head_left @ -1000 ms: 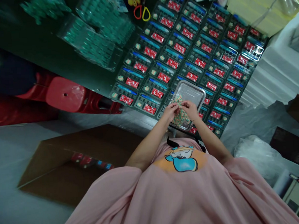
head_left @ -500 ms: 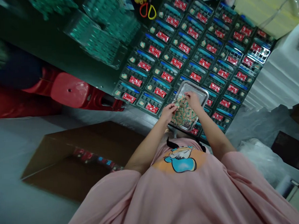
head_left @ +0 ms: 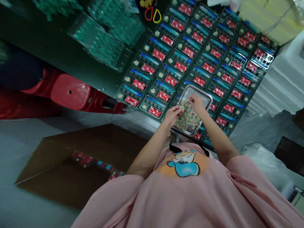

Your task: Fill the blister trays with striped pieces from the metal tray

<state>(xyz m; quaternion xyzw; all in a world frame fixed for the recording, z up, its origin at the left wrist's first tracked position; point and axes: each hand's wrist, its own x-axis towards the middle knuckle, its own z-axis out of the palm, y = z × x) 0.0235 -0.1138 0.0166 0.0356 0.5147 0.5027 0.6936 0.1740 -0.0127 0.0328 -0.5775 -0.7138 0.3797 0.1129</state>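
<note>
Pieces (head_left: 189,119) small, tan and green.

I count my two hands, one left hand (head_left: 172,115) and one right hand (head_left: 197,103); one metal tray (head_left: 194,90); small green-and-orange pieces (head_left: 189,119), too many to number; over thirty plastic packs (head_left: 136,79) with red inserts (head_left: 181,66), some partly covered; one red loop (head_left: 146,15), one yellow loop (head_left: 160,16); one cardboard box (head_left: 100,138).

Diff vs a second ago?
The bare right hand parted from the bare left hand, going farther out; the left eased leftward. Any grip change is too small to tell. The grey rectangular metal-looking tray stayed put, small green-and-beige pieces still in it.
</note>
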